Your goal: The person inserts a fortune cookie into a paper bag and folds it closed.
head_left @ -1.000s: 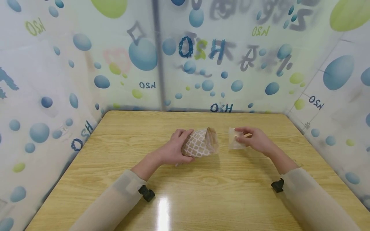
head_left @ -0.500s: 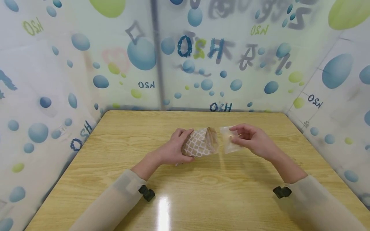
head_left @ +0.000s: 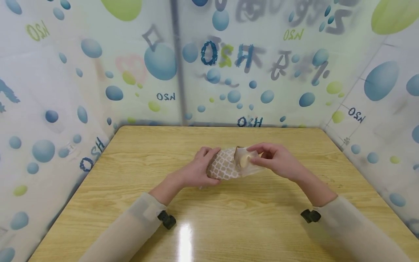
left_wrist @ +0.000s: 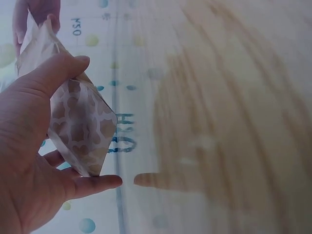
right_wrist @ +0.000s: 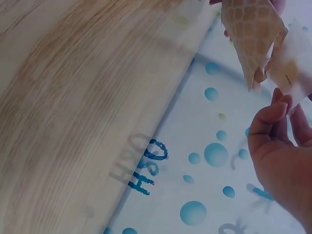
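Note:
A brown paper bag (head_left: 225, 165) with a white lattice pattern lies on its side on the table, its mouth facing right. My left hand (head_left: 200, 168) grips the bag's closed end, thumb on one side and fingers on the other, as the left wrist view also shows. In my right hand (head_left: 275, 160) a small translucent packet (head_left: 246, 160) with something pale yellow inside is pinched between thumb and fingers. The packet's left edge meets the bag's open mouth. In the right wrist view dark print marks the packet (right_wrist: 288, 78); its contents cannot be made out.
The wood-grain table (head_left: 209, 225) reaches to a patterned wall sheet (head_left: 209, 91) at the back. Similar sheets stand at both sides. A small black device (head_left: 167, 219) sits on each wrist.
My right hand has moved left with the packet, bringing it from apart from the bag up to its mouth. The left hand and the bag have stayed nearly still.

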Motion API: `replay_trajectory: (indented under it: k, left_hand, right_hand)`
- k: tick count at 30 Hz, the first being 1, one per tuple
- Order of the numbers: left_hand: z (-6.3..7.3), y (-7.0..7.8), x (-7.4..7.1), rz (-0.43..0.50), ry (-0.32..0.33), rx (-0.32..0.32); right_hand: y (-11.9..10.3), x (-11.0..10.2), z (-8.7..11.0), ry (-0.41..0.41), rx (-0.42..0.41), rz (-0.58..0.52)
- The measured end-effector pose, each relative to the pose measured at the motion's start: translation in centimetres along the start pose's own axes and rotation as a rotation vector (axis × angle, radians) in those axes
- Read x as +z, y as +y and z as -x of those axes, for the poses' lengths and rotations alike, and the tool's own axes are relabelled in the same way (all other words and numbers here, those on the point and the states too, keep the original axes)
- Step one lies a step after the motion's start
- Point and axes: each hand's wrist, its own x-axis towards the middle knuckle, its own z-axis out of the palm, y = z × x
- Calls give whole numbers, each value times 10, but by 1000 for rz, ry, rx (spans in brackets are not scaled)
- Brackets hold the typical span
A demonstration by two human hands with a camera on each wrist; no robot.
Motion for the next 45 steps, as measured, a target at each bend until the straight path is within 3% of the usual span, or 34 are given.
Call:
replay_trajectory:
  k: [7,45]
  left_hand:
    - [1,3,1,-2,-21,-7]
    - [2,2,0,0,14,-44]
  right_hand:
    - [-2,5,-5,-34,2,51]
    - [-8,1,-2,-126,-4,67]
